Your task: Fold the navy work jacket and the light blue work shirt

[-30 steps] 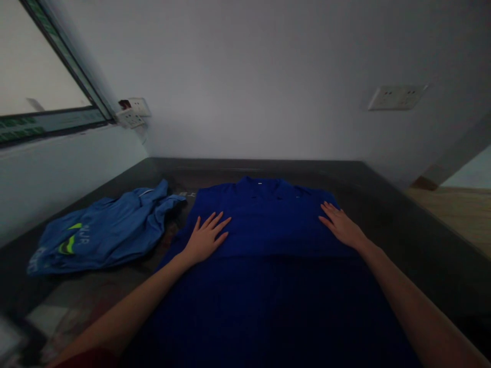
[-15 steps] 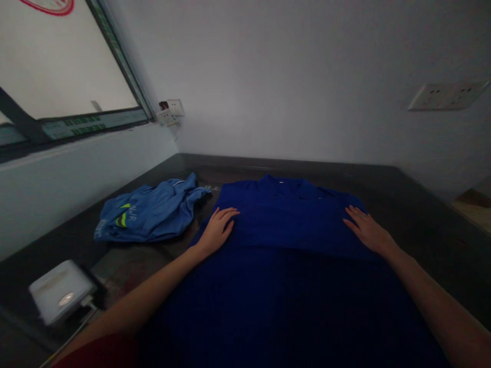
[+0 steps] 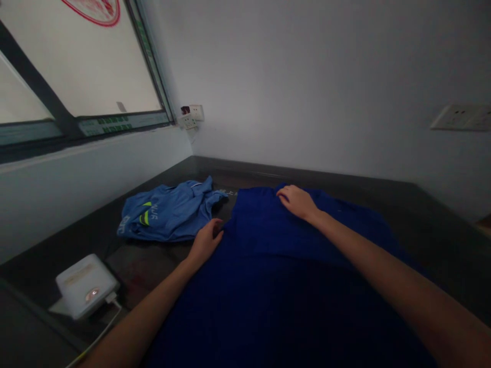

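Observation:
A dark blue short garment, apparently a shirt (image 3: 261, 230), lies spread on the dark table, running down towards me into shadow. My right hand (image 3: 298, 202) reaches across its top, fingers bent and closed on the cloth near the collar. At the garment's left edge is my left hand (image 3: 205, 241), its fingers curved, with a gap between thumb and forefinger. The thumb tip is close to the cloth edge. Left of that hand rests a crumpled lighter blue garment (image 3: 172, 212) with yellow-green marks and pale lettering.
A white box-shaped device (image 3: 86, 286) with a plugged-in cable (image 3: 103, 332) sits at the lower left. The dark table (image 3: 245, 171) meets a pale wall behind, with wall sockets (image 3: 460, 117) at right and more sockets (image 3: 190, 120) in the corner. A window (image 3: 115, 76) is at left.
My right hand has moved left from the garment's right side to near the collar, its fingers now bent. My left hand has slid off the cloth to its left edge. The view has shifted.

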{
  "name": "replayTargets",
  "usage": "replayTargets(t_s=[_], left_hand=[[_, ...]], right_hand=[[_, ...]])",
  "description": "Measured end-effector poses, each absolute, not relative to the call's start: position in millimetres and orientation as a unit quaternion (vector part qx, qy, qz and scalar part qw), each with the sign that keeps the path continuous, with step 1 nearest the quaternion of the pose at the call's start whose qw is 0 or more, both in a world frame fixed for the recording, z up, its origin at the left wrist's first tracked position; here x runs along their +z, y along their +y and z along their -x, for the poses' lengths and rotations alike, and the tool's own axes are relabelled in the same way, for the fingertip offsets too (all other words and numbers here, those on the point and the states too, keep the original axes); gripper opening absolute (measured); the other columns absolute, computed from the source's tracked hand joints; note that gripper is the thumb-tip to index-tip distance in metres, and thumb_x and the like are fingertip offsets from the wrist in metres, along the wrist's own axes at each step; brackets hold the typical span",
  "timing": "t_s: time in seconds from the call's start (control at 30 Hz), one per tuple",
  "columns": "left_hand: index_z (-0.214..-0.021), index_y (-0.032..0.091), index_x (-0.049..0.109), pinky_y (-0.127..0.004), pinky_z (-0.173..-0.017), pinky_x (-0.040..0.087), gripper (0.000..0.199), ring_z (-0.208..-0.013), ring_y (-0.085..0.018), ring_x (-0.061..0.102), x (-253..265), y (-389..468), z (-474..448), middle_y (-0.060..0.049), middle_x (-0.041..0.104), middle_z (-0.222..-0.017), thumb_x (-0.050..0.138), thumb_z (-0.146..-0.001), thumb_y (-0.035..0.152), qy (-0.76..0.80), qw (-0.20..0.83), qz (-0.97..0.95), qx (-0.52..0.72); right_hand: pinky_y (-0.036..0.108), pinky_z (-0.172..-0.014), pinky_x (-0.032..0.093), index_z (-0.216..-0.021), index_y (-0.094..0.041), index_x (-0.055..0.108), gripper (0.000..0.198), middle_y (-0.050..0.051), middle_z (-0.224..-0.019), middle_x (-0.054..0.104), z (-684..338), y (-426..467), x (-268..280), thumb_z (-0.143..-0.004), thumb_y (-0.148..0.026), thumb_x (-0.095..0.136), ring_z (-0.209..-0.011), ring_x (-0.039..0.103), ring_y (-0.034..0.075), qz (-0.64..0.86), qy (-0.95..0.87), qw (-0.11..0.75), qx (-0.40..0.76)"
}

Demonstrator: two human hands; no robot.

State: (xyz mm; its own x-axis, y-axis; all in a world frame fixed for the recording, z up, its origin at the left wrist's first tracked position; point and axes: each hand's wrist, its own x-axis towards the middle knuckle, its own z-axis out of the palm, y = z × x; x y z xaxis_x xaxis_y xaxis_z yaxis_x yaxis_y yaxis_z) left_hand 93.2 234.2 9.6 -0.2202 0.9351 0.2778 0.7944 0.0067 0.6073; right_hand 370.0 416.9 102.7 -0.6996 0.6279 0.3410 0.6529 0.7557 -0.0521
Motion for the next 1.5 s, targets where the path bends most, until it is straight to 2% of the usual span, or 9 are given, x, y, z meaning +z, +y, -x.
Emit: replayTargets(t_s=[0.1,0.17,0.37,0.57,0.7,0.87,1.2,1.37,1.5], left_hand=[[-0.101,0.018,0.055,-0.029,-0.069,0.047,0.020,-0.073,-0.016,0.059,11,234,-91,-0.001,0.061,-0.080,0.052,-0.082,0.022,0.699,0.116,-0.613,0.350],[-0.096,0.019,0.055,-0.028,-0.068,0.046,0.015,-0.074,-0.016,0.059,12,233,-92,-0.001,0.061,-0.080,0.053,-0.082,0.023,0.696,0.116,-0.621,0.341],[-0.096,0.020,0.054,-0.028,-0.068,0.044,0.014,-0.076,-0.017,0.059,14,233,-93,-0.002,0.062,-0.083,0.055,-0.082,0.021,0.701,0.094,-0.630,0.321],[-0.101,0.020,0.052,-0.028,-0.067,0.045,0.017,-0.074,-0.017,0.058,16,234,-93,0.000,0.059,-0.077,0.049,-0.085,0.017,0.700,0.120,-0.620,0.334],[-0.104,0.019,0.052,-0.030,-0.073,0.047,0.020,-0.081,-0.018,0.059,18,234,-91,-0.003,0.061,-0.086,0.047,-0.085,0.015,0.687,0.131,-0.615,0.365],[-0.103,0.020,0.053,-0.032,-0.083,0.047,0.021,-0.093,-0.019,0.059,23,233,-86,-0.006,0.060,-0.100,0.042,-0.087,0.012,0.668,0.105,-0.634,0.376],[-0.092,0.019,0.057,-0.038,-0.081,0.047,0.017,-0.091,-0.023,0.058,26,233,-83,-0.007,0.061,-0.093,0.042,-0.089,0.012,0.713,0.055,-0.651,0.255],[-0.104,0.019,0.058,-0.041,-0.087,0.048,0.027,-0.101,-0.024,0.055,31,232,-89,-0.011,0.057,-0.106,0.042,-0.085,0.007,0.701,-0.004,-0.659,0.274],[-0.121,0.020,0.052,-0.045,-0.104,0.040,0.035,-0.123,-0.024,0.046,39,228,-106,-0.012,0.050,-0.129,0.039,-0.089,0.014,0.635,-0.018,-0.720,0.279]], right_hand=[[0.031,-0.092,0.043,-0.104,-0.021,0.067,0.027,0.007,-0.112,0.066,-291,429,92,-0.090,-0.022,0.044,-0.109,0.056,0.021,0.397,-0.909,0.119,0.040],[0.030,-0.089,0.044,-0.109,-0.022,0.065,0.028,0.007,-0.116,0.065,-251,439,81,-0.090,-0.022,0.044,-0.109,0.057,0.021,0.428,-0.894,0.115,0.061],[0.035,-0.084,0.047,-0.114,-0.016,0.061,0.030,0.014,-0.118,0.063,-188,467,51,-0.093,-0.030,0.045,-0.109,0.057,0.025,0.505,-0.852,0.119,0.066],[0.042,-0.088,0.044,-0.116,-0.010,0.060,0.042,0.021,-0.119,0.061,-164,483,32,-0.092,-0.042,0.048,-0.113,0.054,0.030,0.533,-0.836,0.112,0.068],[0.040,-0.089,0.042,-0.109,-0.013,0.064,0.034,0.018,-0.118,0.062,-156,487,26,-0.094,-0.037,0.045,-0.112,0.054,0.028,0.528,-0.838,0.121,0.072],[0.041,-0.086,0.041,-0.114,-0.010,0.058,0.036,0.019,-0.116,0.062,-159,493,27,-0.098,-0.032,0.036,-0.110,0.053,0.029,0.548,-0.819,0.160,0.056],[0.043,-0.094,0.032,-0.111,-0.012,0.058,0.033,0.018,-0.118,0.061,-165,488,14,-0.098,-0.031,0.035,-0.114,0.047,0.029,0.533,-0.820,0.204,0.048],[0.040,-0.087,0.038,-0.107,-0.015,0.059,0.043,0.016,-0.114,0.061,-170,497,26,-0.097,-0.046,0.030,-0.106,0.052,0.028,0.533,-0.810,0.226,0.097],[0.033,-0.090,0.038,-0.109,-0.015,0.057,0.040,0.014,-0.115,0.059,-189,506,48,-0.099,-0.038,0.025,-0.108,0.051,0.024,0.504,-0.799,0.304,0.124]])
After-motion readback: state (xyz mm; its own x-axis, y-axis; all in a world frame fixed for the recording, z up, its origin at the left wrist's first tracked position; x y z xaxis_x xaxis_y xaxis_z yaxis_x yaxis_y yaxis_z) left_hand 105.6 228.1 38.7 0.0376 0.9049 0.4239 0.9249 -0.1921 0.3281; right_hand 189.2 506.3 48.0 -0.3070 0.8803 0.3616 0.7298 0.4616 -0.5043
